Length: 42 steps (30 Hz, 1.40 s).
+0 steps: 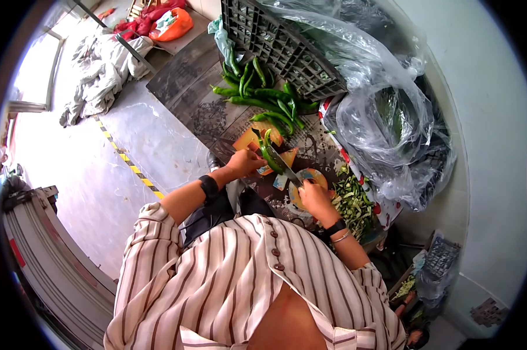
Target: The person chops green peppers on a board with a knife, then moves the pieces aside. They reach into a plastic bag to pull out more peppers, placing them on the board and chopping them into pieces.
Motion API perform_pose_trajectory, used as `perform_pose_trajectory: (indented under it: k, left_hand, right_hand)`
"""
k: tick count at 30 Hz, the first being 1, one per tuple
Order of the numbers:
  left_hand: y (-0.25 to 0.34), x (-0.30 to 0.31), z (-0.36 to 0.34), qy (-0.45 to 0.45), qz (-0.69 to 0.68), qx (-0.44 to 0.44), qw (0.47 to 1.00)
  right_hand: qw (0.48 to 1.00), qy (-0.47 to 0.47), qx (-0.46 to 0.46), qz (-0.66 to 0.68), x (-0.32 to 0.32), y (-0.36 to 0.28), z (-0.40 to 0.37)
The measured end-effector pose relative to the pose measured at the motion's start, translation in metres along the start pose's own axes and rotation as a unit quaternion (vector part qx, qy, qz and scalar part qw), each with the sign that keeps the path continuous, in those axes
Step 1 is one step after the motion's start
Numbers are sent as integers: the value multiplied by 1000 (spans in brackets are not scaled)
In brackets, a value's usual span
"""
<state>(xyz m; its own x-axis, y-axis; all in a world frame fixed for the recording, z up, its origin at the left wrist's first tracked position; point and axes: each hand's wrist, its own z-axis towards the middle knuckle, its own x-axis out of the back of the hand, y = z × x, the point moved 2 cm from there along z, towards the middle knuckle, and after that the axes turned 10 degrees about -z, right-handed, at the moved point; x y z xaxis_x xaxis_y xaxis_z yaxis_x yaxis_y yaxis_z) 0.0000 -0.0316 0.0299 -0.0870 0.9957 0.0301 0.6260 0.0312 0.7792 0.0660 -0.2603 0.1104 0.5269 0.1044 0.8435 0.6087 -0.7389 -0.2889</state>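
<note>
My left hand (246, 163) has its fingers closed on a green pepper (267, 153) above the worn tabletop. In my right hand (315, 200) is the handle of a knife (288, 170), its blade lying against the pepper. Several long green peppers (257, 100) lie in a pile beyond my hands. Just right of my right hand is a heap of chopped green pieces (352, 204). Orange and yellow printed patches show on the surface under the knife.
A black plastic crate (284, 49) stands at the table's back edge. Clear plastic bags (386, 116) bulge along the right side. An orange bag (173, 24) and grey cloth (103, 73) lie on the floor, upper left. A striped floor line (123, 156) runs left of the table.
</note>
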Motion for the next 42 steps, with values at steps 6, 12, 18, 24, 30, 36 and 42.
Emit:
perform_pose_trajectory:
  k: [6, 12, 18, 24, 30, 36, 42]
  left_hand:
    - [-9, -20, 18, -21, 15, 18, 1000]
    - [-6, -20, 16, -33, -38, 40, 998]
    - [-16, -20, 16, -67, -117, 48, 990]
    - [-31, -23, 22, -60, -156, 15, 986]
    - [-11, -24, 13, -36, -112, 28, 993]
    - [-8, -25, 13, -38, -112, 31, 992]
    - [-7, -25, 16, -49, -108, 18, 993]
  right_hand:
    - [999, 22, 8, 27, -20, 6, 1]
    - [997, 10, 0, 77, -21, 0, 0]
    - [998, 15, -9, 67, -34, 7, 7]
    - [999, 28, 2, 29, -38, -1, 1]
    - [999, 31, -12, 9, -47, -3, 2]
    - [997, 22, -39, 60, -41, -13, -3]
    - [994, -9, -57, 93, -33, -16, 3]
